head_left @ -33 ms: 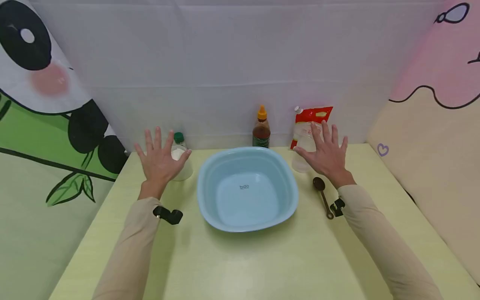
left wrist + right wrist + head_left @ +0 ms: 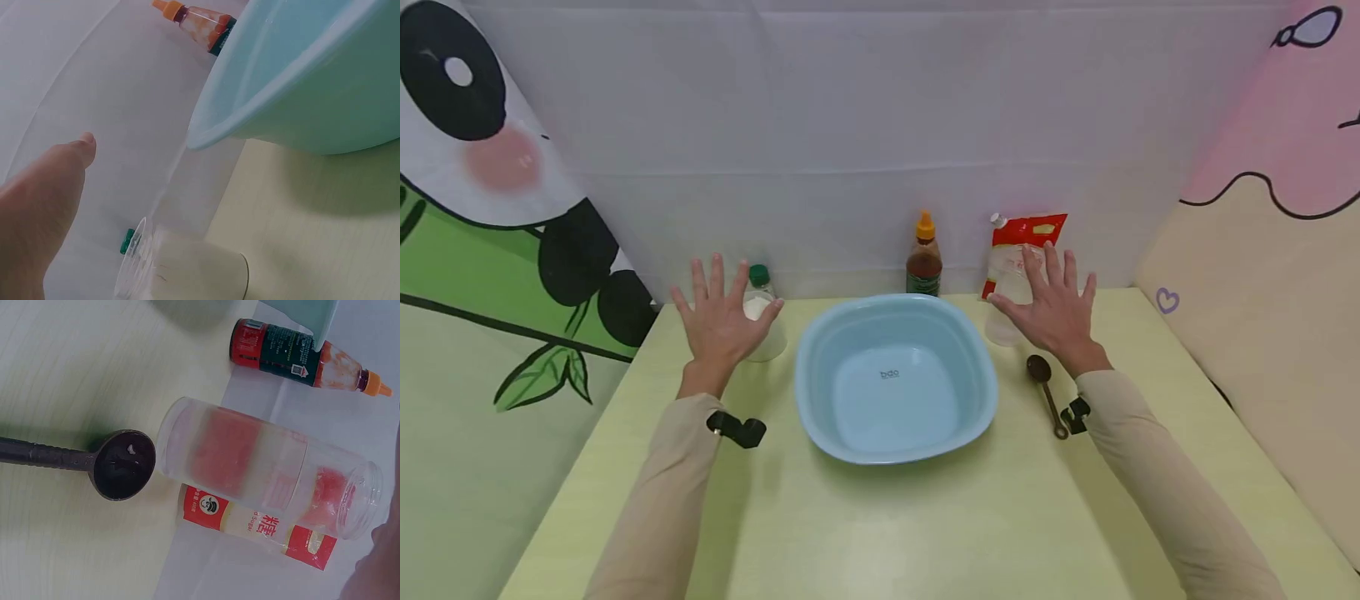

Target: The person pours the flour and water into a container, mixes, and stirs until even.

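My left hand [image 2: 722, 325] is raised with spread fingers and holds nothing. Just beyond it stands a clear jar with white contents [image 2: 200, 269], partly hidden by the hand in the head view; a green cap [image 2: 759, 275] shows behind. Fingers apart, my right hand [image 2: 1056, 308] hovers above the table, also holding nothing. It partly covers a clear jar [image 2: 250, 462] and a red-and-white sugar pouch [image 2: 1026, 229] with a white spout. Near the right wrist lies a dark brown spoon [image 2: 1043, 383], bowl toward the back. Between the hands sits a light blue basin [image 2: 895, 450].
Behind the basin, a sauce bottle with an orange cap [image 2: 923, 258] stands at the table's back edge. A white cloth wall [image 2: 850, 125] rises behind the pale yellow table [image 2: 880, 533]. Printed cloth panels flank both sides. A small black mount [image 2: 737, 429] sits on the left wrist.
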Available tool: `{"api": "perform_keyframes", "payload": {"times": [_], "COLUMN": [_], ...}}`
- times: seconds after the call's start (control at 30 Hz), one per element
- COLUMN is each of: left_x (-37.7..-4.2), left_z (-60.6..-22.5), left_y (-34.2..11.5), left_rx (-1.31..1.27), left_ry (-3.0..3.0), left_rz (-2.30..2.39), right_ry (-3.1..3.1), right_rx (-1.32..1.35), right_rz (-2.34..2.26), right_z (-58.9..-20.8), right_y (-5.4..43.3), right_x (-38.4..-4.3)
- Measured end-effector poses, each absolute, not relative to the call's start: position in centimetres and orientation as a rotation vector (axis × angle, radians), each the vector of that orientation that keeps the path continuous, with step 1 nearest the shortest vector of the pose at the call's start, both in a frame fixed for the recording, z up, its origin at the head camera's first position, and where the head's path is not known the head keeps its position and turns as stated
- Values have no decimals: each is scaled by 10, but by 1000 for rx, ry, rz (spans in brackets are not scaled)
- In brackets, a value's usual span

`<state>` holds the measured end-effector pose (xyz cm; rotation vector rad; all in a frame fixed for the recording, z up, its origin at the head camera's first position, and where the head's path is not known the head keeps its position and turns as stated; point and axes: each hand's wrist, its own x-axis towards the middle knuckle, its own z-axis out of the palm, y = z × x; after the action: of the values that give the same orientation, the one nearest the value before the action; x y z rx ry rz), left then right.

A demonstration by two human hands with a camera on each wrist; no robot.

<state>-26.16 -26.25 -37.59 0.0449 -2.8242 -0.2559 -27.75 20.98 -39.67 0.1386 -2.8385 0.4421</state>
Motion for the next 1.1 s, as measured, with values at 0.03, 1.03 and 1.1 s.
{"api": "perform_keyframes", "payload": {"times": [0.03, 1.03, 1.1], "left_x": [-262, -253, -253], "left_z": [-375, -381, -382], "left_y": [-263, -274, -274], "left_rx": [47, 47, 51], "left_ry": [-2822, -2784, -2782], "left_rz": [-255, -418, -430], "right_ry": [-2839, -2601, -2596], "right_rx": [140, 339, 352], "right_rz": [444, 1068, 1132], "right_z": [-396, -382, -385], "right_y": [209, 203, 202], "right_x": [-278, -231, -227]}}
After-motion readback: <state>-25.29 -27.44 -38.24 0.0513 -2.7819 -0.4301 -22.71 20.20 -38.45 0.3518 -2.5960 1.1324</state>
